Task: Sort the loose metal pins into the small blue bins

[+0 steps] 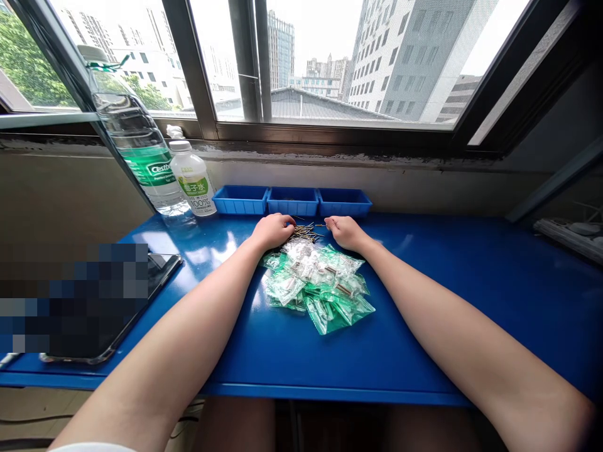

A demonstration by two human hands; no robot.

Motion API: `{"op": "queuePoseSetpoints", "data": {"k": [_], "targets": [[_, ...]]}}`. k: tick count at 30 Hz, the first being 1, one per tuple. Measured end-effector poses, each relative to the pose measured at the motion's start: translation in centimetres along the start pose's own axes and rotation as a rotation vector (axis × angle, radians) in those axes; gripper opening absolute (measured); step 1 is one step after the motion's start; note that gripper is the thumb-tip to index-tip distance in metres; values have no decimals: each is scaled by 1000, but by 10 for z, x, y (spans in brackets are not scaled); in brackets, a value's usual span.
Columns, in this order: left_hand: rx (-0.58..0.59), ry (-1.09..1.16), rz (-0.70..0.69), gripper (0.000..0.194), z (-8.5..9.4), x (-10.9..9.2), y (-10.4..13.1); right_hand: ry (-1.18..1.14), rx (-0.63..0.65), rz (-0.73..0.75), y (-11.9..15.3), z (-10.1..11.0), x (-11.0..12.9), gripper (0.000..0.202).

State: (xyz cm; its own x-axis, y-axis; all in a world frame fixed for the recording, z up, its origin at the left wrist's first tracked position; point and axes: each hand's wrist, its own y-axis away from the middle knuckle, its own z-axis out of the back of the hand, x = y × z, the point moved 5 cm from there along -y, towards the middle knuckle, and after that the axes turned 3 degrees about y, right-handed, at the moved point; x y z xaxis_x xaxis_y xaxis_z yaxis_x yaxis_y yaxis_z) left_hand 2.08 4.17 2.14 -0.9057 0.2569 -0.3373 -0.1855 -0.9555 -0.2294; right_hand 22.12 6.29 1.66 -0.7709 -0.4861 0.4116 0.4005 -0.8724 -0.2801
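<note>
Work surface: blue table (pixel 438 270), set below a window (pixel 325 69). Both my hands are over its far half, forearms reaching in across the near edge.

Left hand (pixel 274 231): palm down, fingers curled narrow against the left side of a small pile of thin screws (pixel 306 233). Whether the fingers grip one, I cannot tell.

Right hand (pixel 346 233): drawn in to a narrow pinch just right of the pile, one thin brass-coloured piece (pixel 320 225) held at the fingertips, its free end pointing towards the left edge.

Screws: loose heap between my hands, near the far edge, midway along it. Directly on the near side, touching the heap, lie clear and green plastic packets (pixel 336 307), overlapping; some contain short metal parts.

Along the far edge, side by side: left blue bin (pixel 241 202), middle blue bin (pixel 292 204), right blue bin (pixel 345 204). Middle one has dark contents, too small to identify.

Far left corner: large water bottle (pixel 146 150), green label, and beside it a smaller white bottle (pixel 193 185). Near left corner: dark phone (pixel 155 282), lying flat, partly masked by blurred blocks.
</note>
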Motion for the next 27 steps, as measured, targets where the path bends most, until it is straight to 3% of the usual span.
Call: {"op": "queuePoseSetpoints", "data": {"k": [5,8,11,15,20,27], "targets": [[1,5,-2,39,0,-1,0,-138,-27,-37,-1,2,-4,58],[0,8,0,39,1,-1,0,-339,-41,-101,-3,2,-14,65],[0,8,-6,39,1,0,0,-578,-136,-171,-5,6,-26,65],[3,2,-7,39,1,0,0,-836,-282,-245,-6,11,-37,54],[8,3,-10,39,1,-1,1,-998,-322,-388,-4,11,-41,27],[10,-8,-1,39,1,-1,0,-1151,-434,-484,1,17,-45,20]]}}
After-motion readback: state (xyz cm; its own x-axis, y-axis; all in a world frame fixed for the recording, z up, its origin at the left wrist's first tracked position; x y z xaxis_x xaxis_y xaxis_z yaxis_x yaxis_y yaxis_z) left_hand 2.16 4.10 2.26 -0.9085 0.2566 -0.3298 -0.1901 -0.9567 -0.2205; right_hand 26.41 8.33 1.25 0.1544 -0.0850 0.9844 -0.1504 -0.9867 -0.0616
